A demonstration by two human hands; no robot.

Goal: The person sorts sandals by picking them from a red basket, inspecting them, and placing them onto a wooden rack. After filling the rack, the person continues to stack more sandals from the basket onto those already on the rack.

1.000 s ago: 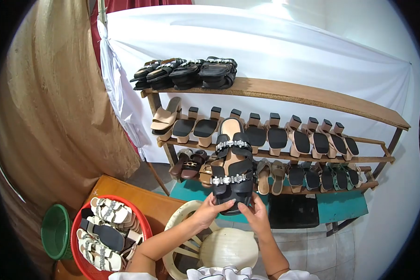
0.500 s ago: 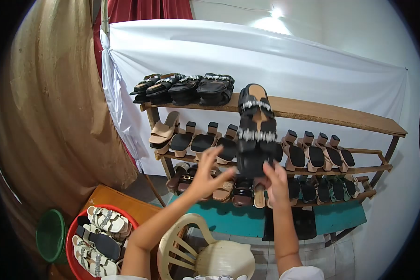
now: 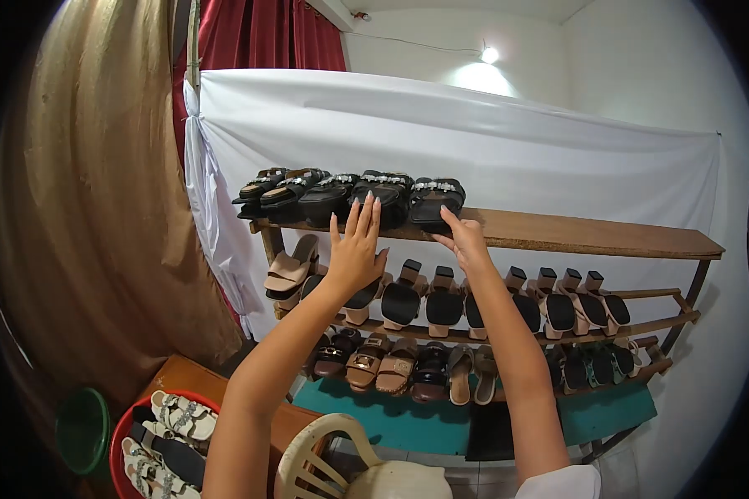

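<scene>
On the top shelf (image 3: 591,233) stands a row of black sandals with sparkling straps. My right hand (image 3: 462,237) pinches the toe end of the rightmost black sandal (image 3: 438,200), which rests on the shelf board. Spread flat, the fingers of my left hand (image 3: 359,245) lie in front of the neighbouring black sandals (image 3: 383,190), apparently against their toe end. Whether the fingertips press on them cannot be made out.
Beige heeled sandals (image 3: 401,303) line the middle shelf, and brown sandals (image 3: 364,362) the lower one. Below are a teal bench (image 3: 416,420), a cream plastic chair (image 3: 399,482), a red tub (image 3: 121,428) of white sandals and a green basket (image 3: 83,431).
The black sandals held up in my right hand have moved up and left onto the top shelf, beside the others. My left hand has risen to the row. The view has tilted upward.
</scene>
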